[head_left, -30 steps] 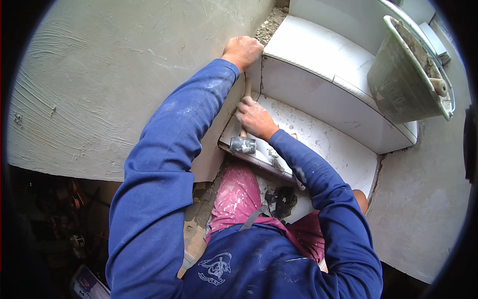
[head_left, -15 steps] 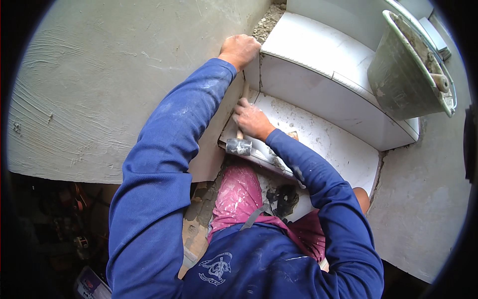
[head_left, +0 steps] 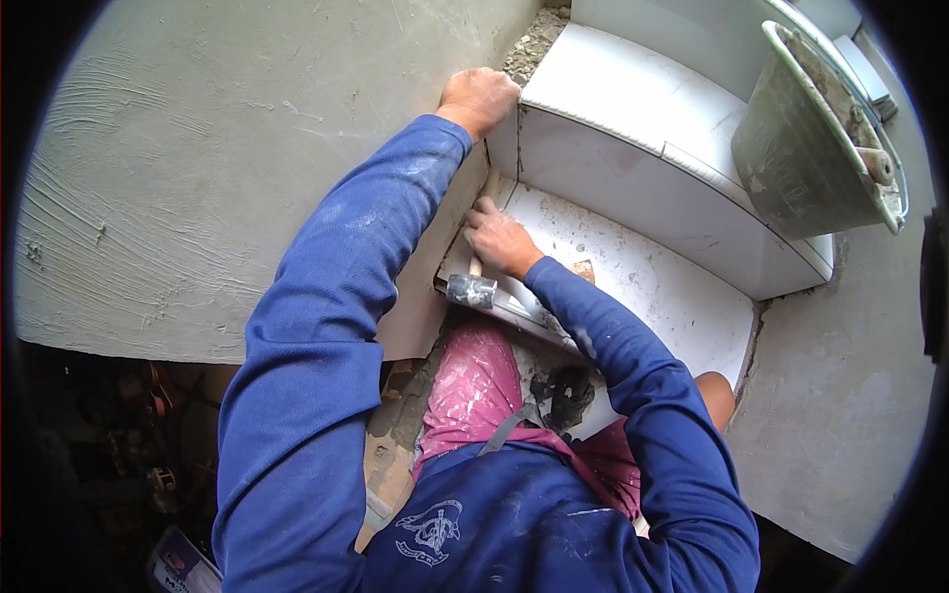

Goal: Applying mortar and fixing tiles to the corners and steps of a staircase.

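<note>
Beside the top corner of the white tiled upper step (head_left: 633,89), my left hand (head_left: 479,99) is closed against the plaster wall's edge; whatever its fingers grip is hidden. Below it, my right hand (head_left: 499,237) is wrapped round the pale handle of a rubber mallet (head_left: 472,291), whose dark, dusty head lies toward me at the front left of the lower tiled step (head_left: 652,287). The handle runs up toward the inner corner. A small brown piece (head_left: 581,268) lies on that step, partly behind my right wrist. My pink-clad knee is under the step's front edge.
A grey bucket (head_left: 801,148) holding mortar and a tool handle stands on the upper step at right. Plastered walls (head_left: 178,158) flank the stairs. Rubble (head_left: 534,40) fills the gap at the upper left of the steps. Dark, indistinct items lie at lower left.
My right hand and the mallet head have shifted slightly left. My left hand stays closed at the step's corner, almost unmoved.
</note>
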A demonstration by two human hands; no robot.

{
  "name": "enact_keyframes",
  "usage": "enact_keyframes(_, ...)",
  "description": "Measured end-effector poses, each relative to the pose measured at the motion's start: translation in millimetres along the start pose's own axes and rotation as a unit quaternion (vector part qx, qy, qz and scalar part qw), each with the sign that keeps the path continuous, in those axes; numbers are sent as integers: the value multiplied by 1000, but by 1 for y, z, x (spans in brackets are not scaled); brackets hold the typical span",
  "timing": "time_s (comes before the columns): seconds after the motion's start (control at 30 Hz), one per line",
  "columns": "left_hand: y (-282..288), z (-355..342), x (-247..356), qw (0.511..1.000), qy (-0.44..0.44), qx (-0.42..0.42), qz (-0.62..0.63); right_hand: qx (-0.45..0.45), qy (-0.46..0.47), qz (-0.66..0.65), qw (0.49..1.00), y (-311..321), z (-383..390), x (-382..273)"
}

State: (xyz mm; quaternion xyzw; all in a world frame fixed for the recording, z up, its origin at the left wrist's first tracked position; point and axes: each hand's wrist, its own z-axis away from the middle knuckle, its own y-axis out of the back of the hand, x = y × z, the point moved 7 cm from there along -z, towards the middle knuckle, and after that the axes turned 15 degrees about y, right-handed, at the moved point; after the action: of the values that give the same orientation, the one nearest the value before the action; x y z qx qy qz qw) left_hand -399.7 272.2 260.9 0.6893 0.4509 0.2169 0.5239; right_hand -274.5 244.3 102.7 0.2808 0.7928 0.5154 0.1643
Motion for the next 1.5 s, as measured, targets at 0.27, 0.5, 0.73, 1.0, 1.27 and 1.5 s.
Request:
enact_keyframes(0.27,-1,-2,4,1000,-4,-2,-6,-36,-7,-17,999,-19,8,13)
enact_keyframes(0.5,-4,-4,3,1000,-5,-1,-5,-49,-10,-4,999,-27,4,23)
enact_keyframes(0.73,-5,-5,5,1000,2,-1,1,-101,15,-2,995,-38,4,20)
enact_keyframes(1.0,-4,-6,8,1000,2,-5,-4,-75,13,13,997,-35,10,26)
enact_keyframes(1.27,-4,-5,4,1000,5,-1,0,-62,-3,18,998,-28,4,27)
enact_keyframes(1.5,-3,-5,6,1000,2,3,4,-42,-31,5,999,-24,5,29)
